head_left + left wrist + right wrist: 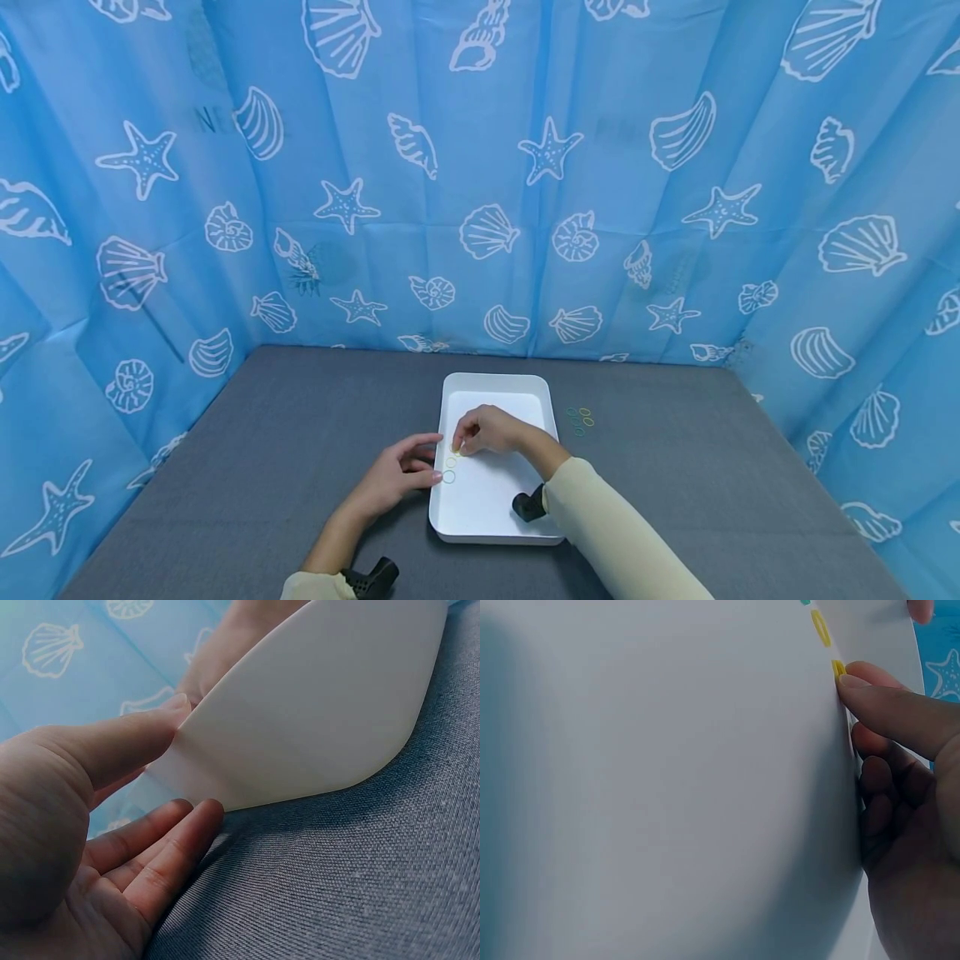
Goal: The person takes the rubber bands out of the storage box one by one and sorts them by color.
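Yellow ring pinched between thumb and forefinger of the right hand, just inside the left wall of a white tray.

The tray rests on a grey, cloth-textured surface, with a blue curtain printed with white shells and starfish hanging behind and at both sides. Counted: one tray; in it, besides the pinched ring, one second yellow ring and one green ring, in a row along that wall; right of the tray, a cluster of five rings, seemingly three green and two yellow. The pinched ring lies at the right hand's fingertips, partly covered by them; the left hand, fingers spread, touches the tray's wall from outside, thumb at the rim.
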The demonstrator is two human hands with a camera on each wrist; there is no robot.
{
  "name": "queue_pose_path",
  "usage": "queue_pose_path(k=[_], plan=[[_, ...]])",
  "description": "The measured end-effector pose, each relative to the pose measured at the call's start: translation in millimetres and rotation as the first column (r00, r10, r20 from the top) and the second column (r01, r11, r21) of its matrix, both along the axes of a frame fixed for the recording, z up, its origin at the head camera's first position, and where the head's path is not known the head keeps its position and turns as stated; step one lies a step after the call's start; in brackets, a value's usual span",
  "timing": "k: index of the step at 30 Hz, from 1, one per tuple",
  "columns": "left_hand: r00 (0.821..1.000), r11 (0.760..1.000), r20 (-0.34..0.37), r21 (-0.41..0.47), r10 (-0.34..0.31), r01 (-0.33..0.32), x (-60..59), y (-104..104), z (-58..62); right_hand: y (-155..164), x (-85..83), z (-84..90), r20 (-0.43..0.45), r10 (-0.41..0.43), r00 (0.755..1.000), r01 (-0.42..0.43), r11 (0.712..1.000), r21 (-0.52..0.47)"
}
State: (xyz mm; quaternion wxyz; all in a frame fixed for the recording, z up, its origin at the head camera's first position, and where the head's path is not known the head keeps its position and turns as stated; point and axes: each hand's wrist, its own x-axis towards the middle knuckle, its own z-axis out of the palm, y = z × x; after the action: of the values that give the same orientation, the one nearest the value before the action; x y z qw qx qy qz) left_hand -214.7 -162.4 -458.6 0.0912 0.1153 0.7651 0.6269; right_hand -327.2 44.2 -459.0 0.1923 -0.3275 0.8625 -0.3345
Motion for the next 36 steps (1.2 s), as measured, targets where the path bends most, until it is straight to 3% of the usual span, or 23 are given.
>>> queue_pose_path(k=[20, 30, 36], plan=[[1.0, 1.0, 0.004, -0.012, 0.004, -0.004, 0.3, 0.1, 1.3, -1.5, 2.1, -1.5, 0.009, -0.055, 0.998, 0.055, 0.998, 0.006], [1.0, 1.0, 0.012, -0.008, 0.007, -0.007, 1.3, 0.7, 2.9, -1.1, 1.6, -1.6, 0.014, -0.042, 0.999, 0.042, 0.999, -0.019], [1.0, 1.0, 0.014, 0.004, 0.0, 0.0, 1.9, 0.2, 4.2, -0.2, -1.0, -3.6, -0.027, -0.029, 0.999, 0.028, 0.999, -0.044]])
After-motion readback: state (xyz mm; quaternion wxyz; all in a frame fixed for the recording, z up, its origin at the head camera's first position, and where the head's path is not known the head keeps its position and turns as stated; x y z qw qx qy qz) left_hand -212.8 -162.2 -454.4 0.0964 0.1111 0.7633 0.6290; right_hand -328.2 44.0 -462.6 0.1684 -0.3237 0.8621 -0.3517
